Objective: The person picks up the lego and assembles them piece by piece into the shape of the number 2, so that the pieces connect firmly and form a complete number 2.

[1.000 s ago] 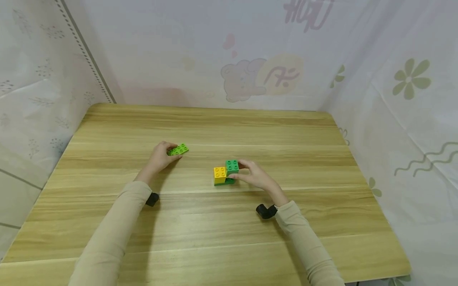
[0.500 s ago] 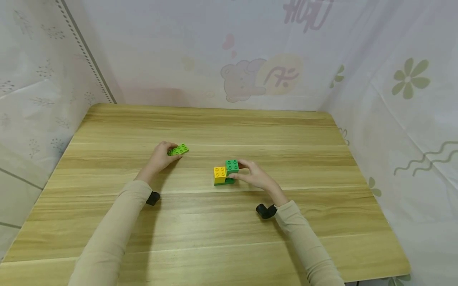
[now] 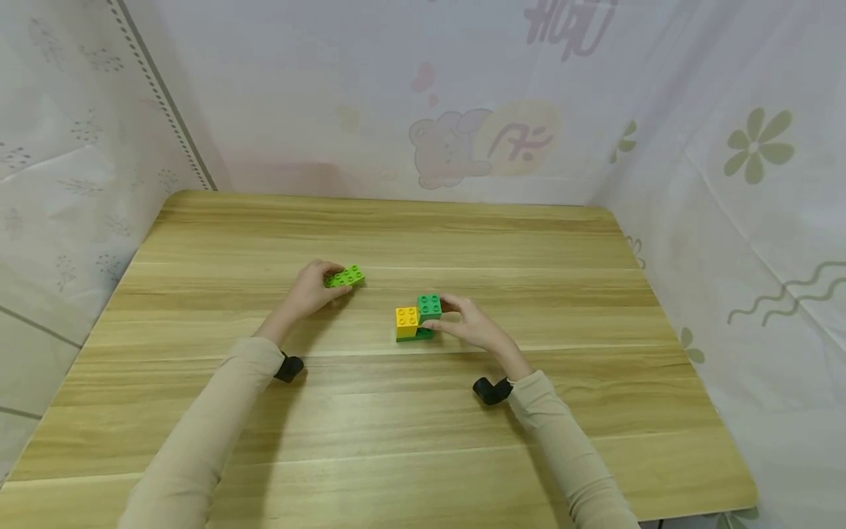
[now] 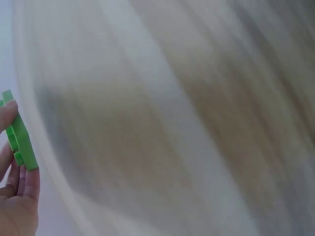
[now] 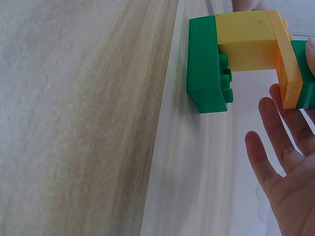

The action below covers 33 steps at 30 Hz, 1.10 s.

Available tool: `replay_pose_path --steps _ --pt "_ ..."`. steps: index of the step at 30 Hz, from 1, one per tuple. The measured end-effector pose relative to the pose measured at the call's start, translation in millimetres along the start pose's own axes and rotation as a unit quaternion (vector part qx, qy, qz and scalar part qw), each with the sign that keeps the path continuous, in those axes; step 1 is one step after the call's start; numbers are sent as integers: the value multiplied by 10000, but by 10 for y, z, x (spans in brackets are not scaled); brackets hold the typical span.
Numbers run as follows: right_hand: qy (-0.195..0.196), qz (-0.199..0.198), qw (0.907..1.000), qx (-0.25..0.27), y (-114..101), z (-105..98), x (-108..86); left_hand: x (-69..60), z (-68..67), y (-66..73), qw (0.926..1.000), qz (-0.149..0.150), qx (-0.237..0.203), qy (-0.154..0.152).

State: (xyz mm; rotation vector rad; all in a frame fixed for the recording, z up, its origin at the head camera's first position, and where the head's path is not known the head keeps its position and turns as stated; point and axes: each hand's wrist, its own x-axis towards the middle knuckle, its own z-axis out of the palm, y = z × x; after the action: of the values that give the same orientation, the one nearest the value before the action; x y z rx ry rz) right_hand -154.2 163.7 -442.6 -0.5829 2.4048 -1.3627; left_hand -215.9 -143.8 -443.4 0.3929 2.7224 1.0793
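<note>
Between thumb and fingers, my left hand (image 3: pixel 311 289) pinches a lime green studded brick (image 3: pixel 348 276); in the left wrist view the thin brick (image 4: pixel 22 140) stands on edge at the fingertips. My right hand (image 3: pixel 472 323) grips a green block (image 3: pixel 429 306) on the right side of a small stack. A yellow block (image 3: pixel 406 321) sits beside it. The right wrist view shows a green base brick (image 5: pixel 204 66) on the table, yellow pieces (image 5: pixel 248 42) above it, and the gripped green block at the far side, partly cut off by the frame, with the other fingers of the right hand (image 5: pixel 293 172) spread below.
The wooden table (image 3: pixel 370 426) has patterned cloth (image 3: pixel 317 95) behind it and at both sides. A black wrist device (image 3: pixel 288 368) shows by the left sleeve, another (image 3: pixel 491 391) by the right sleeve.
My left hand has shifted a little to the right with the lime green brick. The right hand and the stack have stayed nearly still.
</note>
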Motion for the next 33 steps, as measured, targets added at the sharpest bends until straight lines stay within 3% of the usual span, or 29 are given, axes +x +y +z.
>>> replay_pose_path --steps 11,23,33 --pt "56 15 10000 34 16 6 14 8 60 377 9991 302 -284 -66" --pt "99 -86 9999 -61 -3 10 -4 -22 77 571 9979 609 -195 -56" --pt "182 9 9998 -41 -35 27 -3 -72 73 766 9948 912 -435 -149"
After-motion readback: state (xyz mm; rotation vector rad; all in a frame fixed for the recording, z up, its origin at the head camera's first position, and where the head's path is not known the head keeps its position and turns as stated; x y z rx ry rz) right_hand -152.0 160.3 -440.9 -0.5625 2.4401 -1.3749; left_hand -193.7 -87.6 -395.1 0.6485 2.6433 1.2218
